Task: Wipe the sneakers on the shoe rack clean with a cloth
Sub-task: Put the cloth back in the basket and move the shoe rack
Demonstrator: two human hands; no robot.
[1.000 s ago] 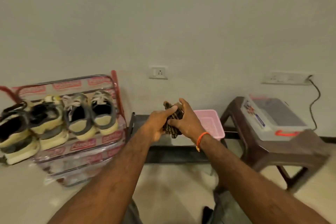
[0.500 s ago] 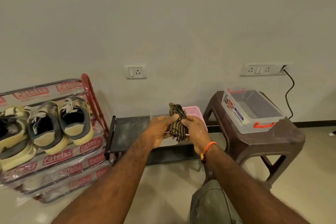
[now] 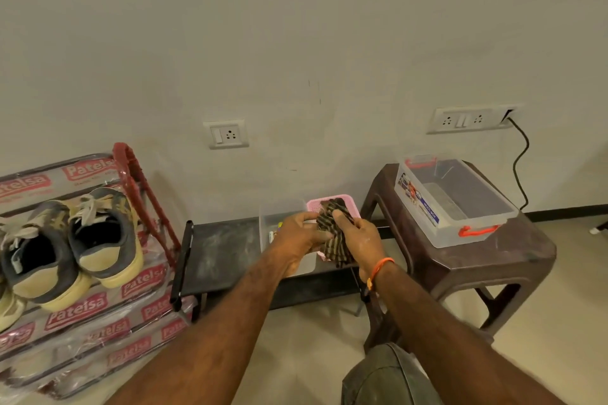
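A dark striped cloth [image 3: 334,237] hangs bunched between both hands, above a low black bench. My left hand [image 3: 296,237] grips its left side and my right hand [image 3: 357,235] grips its right side, thumb on top. Grey and yellow sneakers [image 3: 102,237] stand heel-out on the top shelf of the red shoe rack [image 3: 138,184] at the far left, well away from both hands. The rack's shelves are wrapped in printed plastic.
A low black bench [image 3: 217,253] stands against the wall with a clear tub [image 3: 279,210] and a pink basket [image 3: 345,199] on it. A brown plastic stool [image 3: 513,260] at the right carries a clear lidded box [image 3: 454,200]. A black cable [image 3: 521,161] hangs from the wall socket.
Both hands have lifted the cloth off the pink basket and drawn it a little nearer to me. The view has swung right, so the shoe rack sits further left.
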